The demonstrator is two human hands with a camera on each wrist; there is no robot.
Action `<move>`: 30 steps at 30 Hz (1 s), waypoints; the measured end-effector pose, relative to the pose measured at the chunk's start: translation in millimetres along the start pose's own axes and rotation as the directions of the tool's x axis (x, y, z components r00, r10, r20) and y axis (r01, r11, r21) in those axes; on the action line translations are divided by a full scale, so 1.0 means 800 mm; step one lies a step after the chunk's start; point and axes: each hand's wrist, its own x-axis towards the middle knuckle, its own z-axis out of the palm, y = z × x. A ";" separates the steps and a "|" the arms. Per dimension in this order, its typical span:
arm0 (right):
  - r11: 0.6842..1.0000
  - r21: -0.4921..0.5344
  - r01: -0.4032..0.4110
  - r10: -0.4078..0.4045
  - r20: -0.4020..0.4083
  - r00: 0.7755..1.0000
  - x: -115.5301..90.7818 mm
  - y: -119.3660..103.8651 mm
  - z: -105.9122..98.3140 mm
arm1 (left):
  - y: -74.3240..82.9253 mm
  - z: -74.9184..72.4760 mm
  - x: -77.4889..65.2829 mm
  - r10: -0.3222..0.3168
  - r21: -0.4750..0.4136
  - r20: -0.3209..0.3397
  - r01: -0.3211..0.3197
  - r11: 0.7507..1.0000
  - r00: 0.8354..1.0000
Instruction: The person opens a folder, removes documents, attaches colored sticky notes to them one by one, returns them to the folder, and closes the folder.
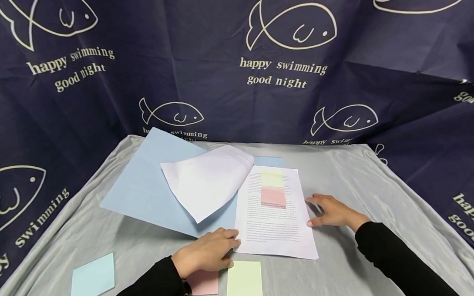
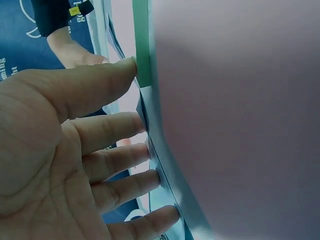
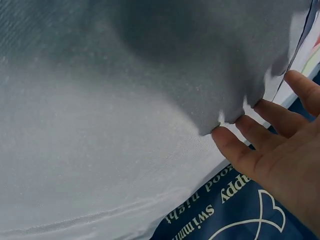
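One green pad [image 1: 244, 282], at seven o'clock from the printed sheets [image 1: 271, 229], risked a knock from the left hand [image 1: 209, 250] at eight. Fingers loosely spread, neither that nor the right hand [image 1: 335, 212], at three, gripped anything. Uneven pushing might have creased the curled page [image 1: 207, 184] at ten.

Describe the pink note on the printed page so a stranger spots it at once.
On the grey cloth, find the printed page between the left hand and right hand. On its upper half, the pink note sits just below a pale yellow-green note. Unlike the other pink pad, which lies on the cloth, it rests on paper.
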 end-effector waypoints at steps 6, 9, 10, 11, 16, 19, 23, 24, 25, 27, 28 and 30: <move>0.999 -0.038 -0.012 0.012 0.002 1.000 0.001 -0.004 0.003 | -0.001 0.000 -0.002 -0.018 -0.037 0.003 0.019 0.999 1.000; 0.999 -0.044 -0.020 0.020 0.000 1.000 0.001 -0.004 0.004 | -0.002 0.000 -0.002 -0.027 -0.055 0.005 0.028 0.998 1.000; 0.999 -0.047 -0.020 0.020 -0.001 1.000 0.001 -0.004 0.004 | -0.002 0.001 -0.002 -0.030 -0.060 0.003 0.030 0.998 1.000; 0.998 -0.052 -0.018 0.018 -0.002 1.000 0.001 -0.004 0.004 | -0.003 0.001 -0.002 -0.033 -0.065 -0.002 0.033 0.997 0.999; 0.998 -0.057 -0.028 0.028 -0.004 1.000 0.001 -0.005 0.005 | -0.005 0.003 -0.002 -0.030 -0.074 -0.051 0.026 0.997 0.998; 0.998 -0.051 -0.038 0.038 0.001 0.999 0.001 -0.006 0.005 | -0.005 0.003 -0.004 -0.015 -0.074 -0.073 0.009 0.997 0.997; 0.998 -0.049 -0.027 0.027 0.006 1.000 -0.001 -0.007 0.004 | -0.005 0.004 -0.006 0.003 -0.075 -0.106 -0.011 0.997 0.994; 0.999 -0.049 -0.024 0.024 0.007 1.000 -0.001 -0.008 0.004 | -0.005 0.004 -0.007 0.008 -0.075 -0.119 -0.017 0.997 0.993; 0.999 -0.049 -0.022 0.022 0.007 1.000 -0.001 -0.008 0.004 | -0.005 0.004 -0.007 0.014 -0.076 -0.134 -0.024 0.997 0.991; 0.998 -0.053 -0.018 0.018 0.009 1.000 -0.001 -0.008 0.004 | -0.005 0.003 -0.009 0.026 -0.068 -0.171 -0.038 0.997 0.985; 0.998 -0.055 -0.018 0.018 0.011 1.000 -0.001 -0.009 0.003 | -0.004 0.002 -0.010 0.036 -0.062 -0.193 -0.049 0.997 0.980; 0.998 -0.055 -0.020 0.020 0.012 1.000 0.000 -0.009 0.002 | -0.004 -0.002 -0.014 0.061 -0.054 -0.241 -0.076 0.996 0.969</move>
